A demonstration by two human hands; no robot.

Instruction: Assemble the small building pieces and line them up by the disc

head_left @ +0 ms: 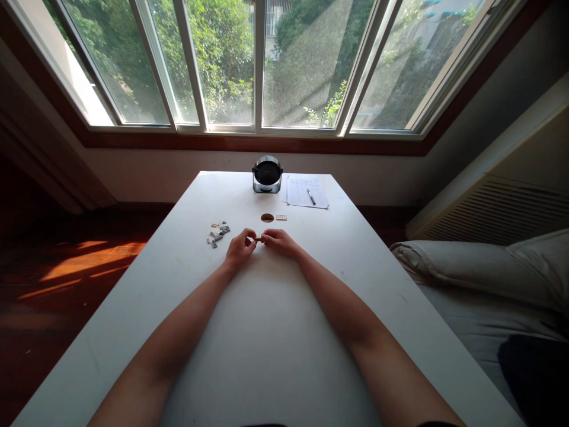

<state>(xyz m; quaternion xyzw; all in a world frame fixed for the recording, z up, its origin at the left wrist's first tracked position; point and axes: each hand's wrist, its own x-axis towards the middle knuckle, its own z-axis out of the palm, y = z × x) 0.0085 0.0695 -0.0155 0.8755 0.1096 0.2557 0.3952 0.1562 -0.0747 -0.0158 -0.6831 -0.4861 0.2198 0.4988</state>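
Observation:
My left hand [240,248] and my right hand [280,241] meet over the middle of the white table [275,332]. Between their closed fingertips is a small tan piece [258,239], perhaps a toy building brick; the fingers cover much of it. To the left of my left hand lies a loose pile of small building bricks [217,233], grey, white and tan. Just beyond my right hand, a small beige studded plate [281,217] rests flat on the table.
A round hole [267,218] in the tabletop sits beside the studded plate. Farther back stands a round black device [267,173] on a stand. Written sheets of paper [300,193] lie to its right, with a pen [311,197] on top. A bed [480,308] borders the table's right side.

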